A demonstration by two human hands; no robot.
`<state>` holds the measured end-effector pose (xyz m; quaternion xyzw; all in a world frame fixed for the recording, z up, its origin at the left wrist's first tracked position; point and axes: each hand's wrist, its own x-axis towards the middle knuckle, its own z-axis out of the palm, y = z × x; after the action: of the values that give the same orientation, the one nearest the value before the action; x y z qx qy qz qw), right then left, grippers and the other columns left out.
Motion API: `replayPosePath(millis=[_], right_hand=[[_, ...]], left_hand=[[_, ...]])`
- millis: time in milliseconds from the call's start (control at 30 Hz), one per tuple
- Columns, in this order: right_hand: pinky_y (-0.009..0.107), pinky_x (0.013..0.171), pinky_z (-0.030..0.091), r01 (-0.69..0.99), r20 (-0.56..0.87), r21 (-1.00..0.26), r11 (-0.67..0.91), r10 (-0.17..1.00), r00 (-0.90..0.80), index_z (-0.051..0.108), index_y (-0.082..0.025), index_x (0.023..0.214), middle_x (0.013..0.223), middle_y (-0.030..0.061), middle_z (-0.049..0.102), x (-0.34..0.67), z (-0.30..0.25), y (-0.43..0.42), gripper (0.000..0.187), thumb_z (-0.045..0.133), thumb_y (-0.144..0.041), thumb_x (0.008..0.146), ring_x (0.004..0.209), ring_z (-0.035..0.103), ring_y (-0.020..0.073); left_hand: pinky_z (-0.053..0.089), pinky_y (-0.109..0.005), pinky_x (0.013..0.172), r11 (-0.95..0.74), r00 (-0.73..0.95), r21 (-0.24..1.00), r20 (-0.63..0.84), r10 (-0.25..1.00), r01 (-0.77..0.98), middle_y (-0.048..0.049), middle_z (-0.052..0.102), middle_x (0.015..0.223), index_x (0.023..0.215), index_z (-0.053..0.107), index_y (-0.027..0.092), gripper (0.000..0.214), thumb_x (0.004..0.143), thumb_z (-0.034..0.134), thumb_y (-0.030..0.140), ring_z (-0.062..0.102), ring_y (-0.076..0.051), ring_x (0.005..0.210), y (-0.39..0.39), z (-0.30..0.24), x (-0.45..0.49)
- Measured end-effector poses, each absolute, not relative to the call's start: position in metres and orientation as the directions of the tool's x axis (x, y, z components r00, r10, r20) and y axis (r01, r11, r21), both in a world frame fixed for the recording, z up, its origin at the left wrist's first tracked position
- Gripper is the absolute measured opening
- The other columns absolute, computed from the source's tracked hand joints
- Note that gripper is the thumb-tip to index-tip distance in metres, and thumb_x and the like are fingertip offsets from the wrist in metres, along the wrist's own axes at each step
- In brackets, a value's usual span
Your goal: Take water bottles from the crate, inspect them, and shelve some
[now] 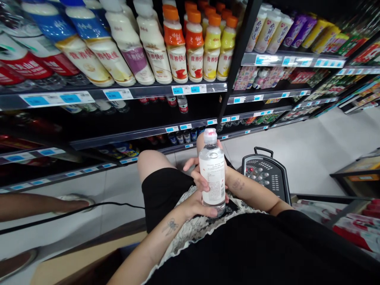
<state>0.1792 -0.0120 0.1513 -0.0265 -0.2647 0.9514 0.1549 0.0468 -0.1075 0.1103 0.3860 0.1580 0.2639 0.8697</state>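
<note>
A clear plastic bottle [212, 174] with a white label of small print stands nearly upright above my lap. Its white cap [210, 135] has pinkish marks and is on. My left hand [197, 206] grips the base, its thumb across the lower front. Coming from the right, my right hand [200, 178] wraps behind the bottle; its fingers curl round the left side, with one finger lifted away. Most of the right palm is hidden behind the bottle. Clear liquid shows through the bottle's shoulder.
Ahead, a shelf [154, 90] carries several drink bottles [175, 47], with price tags along its edge. A black basket-like case [265, 172] with round and small items stands on the floor at right. Another person's foot [74, 202] and a black cable [118, 204] are at left.
</note>
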Motion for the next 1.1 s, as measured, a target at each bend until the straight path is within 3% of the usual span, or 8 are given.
replayPosePath(millis=[233,433,567,700,800,867,967,1100], right_hand=[[0.036,0.049,0.054,-0.394,0.12,-0.511,-0.764,0.39,-0.913,0.058,-0.013,0.115,0.062,0.007,0.067,0.177,0.154,-0.013,0.094,0.012,-0.09,0.086,0.05,0.065,0.0236],[0.039,0.057,0.058,-0.542,-0.015,-0.612,-0.575,0.695,-0.719,0.064,-0.014,0.09,0.062,0.0089,0.067,0.187,0.172,-0.006,0.104,-0.001,-0.094,0.079,0.054,0.065,0.0223],[0.035,0.063,0.059,-0.605,-0.212,-0.682,-0.411,0.903,-0.374,0.066,-0.016,0.085,0.07,0.0096,0.071,0.19,0.185,-0.001,0.089,0.017,-0.091,0.085,0.065,0.069,0.022],[0.037,0.081,0.06,-0.548,-0.298,-0.769,-0.328,0.943,-0.147,0.069,-0.021,0.097,0.085,0.0073,0.076,0.188,0.196,-0.006,0.071,0.039,-0.085,0.088,0.09,0.073,0.0251],[0.041,0.092,0.058,-0.488,-0.224,-0.827,-0.278,0.96,-0.166,0.067,-0.023,0.112,0.104,0.0064,0.076,0.192,0.205,-0.012,0.071,0.041,-0.084,0.088,0.111,0.068,0.0278],[0.043,0.093,0.057,-0.446,-0.164,-0.858,-0.253,0.96,-0.228,0.065,-0.023,0.116,0.113,0.0067,0.074,0.198,0.209,-0.014,0.07,0.042,-0.083,0.087,0.118,0.065,0.0292],[0.039,0.087,0.058,-0.387,-0.088,-0.896,-0.217,0.942,-0.325,0.063,-0.026,0.118,0.116,0.0049,0.072,0.206,0.21,-0.016,0.057,0.058,-0.073,0.086,0.114,0.066,0.0269],[0.028,0.074,0.058,-0.346,-0.04,-0.924,-0.165,0.939,-0.342,0.06,-0.028,0.118,0.109,0.0015,0.072,0.209,0.203,-0.015,0.048,0.071,-0.06,0.084,0.096,0.069,0.0193]], left_hand=[[0.049,-0.049,0.103,0.581,0.796,0.723,-0.072,0.601,-0.374,-0.0126,0.074,0.115,0.134,0.063,0.019,0.076,0.065,0.092,0.03,0.068,-0.031,0.11,-0.107,0.118,0.046],[0.053,-0.044,0.094,0.549,0.593,0.667,-0.195,0.781,-0.503,-0.0136,0.075,0.11,0.122,0.066,0.015,0.071,0.06,0.092,0.039,0.071,-0.031,0.099,-0.105,0.122,0.049],[0.05,-0.024,0.061,0.442,0.316,0.745,-0.318,0.894,-0.5,-0.0073,0.075,0.098,0.124,0.06,0.019,0.071,0.062,0.093,0.035,0.071,-0.02,0.079,-0.103,0.131,0.056],[0.033,-0.017,0.043,0.438,0.243,0.752,-0.365,0.899,-0.492,-0.0066,0.073,0.084,0.109,0.064,0.014,0.058,0.063,0.091,0.036,0.069,-0.018,0.068,-0.102,0.132,0.055],[0.029,-0.018,0.038,0.5,0.436,0.641,-0.273,0.857,-0.583,-0.0103,0.073,0.08,0.099,0.069,0.009,0.055,0.065,0.085,0.049,0.065,-0.015,0.054,-0.105,0.123,0.046],[0.028,-0.018,0.036,0.517,0.551,0.552,-0.121,0.826,-0.654,-0.0095,0.072,0.076,0.105,0.071,0.007,0.062,0.07,0.077,0.057,0.058,-0.011,0.044,-0.108,0.114,0.04],[0.027,-0.017,0.034,0.5,0.597,0.464,0.081,0.798,-0.731,-0.0078,0.07,0.071,0.12,0.067,0.006,0.07,0.079,0.065,0.062,0.05,-0.008,0.037,-0.112,0.107,0.034],[0.026,-0.018,0.032,0.497,0.609,0.443,0.151,0.779,-0.746,-0.0065,0.066,0.067,0.12,0.065,0.006,0.07,0.082,0.06,0.065,0.047,-0.007,0.036,-0.111,0.107,0.033]])
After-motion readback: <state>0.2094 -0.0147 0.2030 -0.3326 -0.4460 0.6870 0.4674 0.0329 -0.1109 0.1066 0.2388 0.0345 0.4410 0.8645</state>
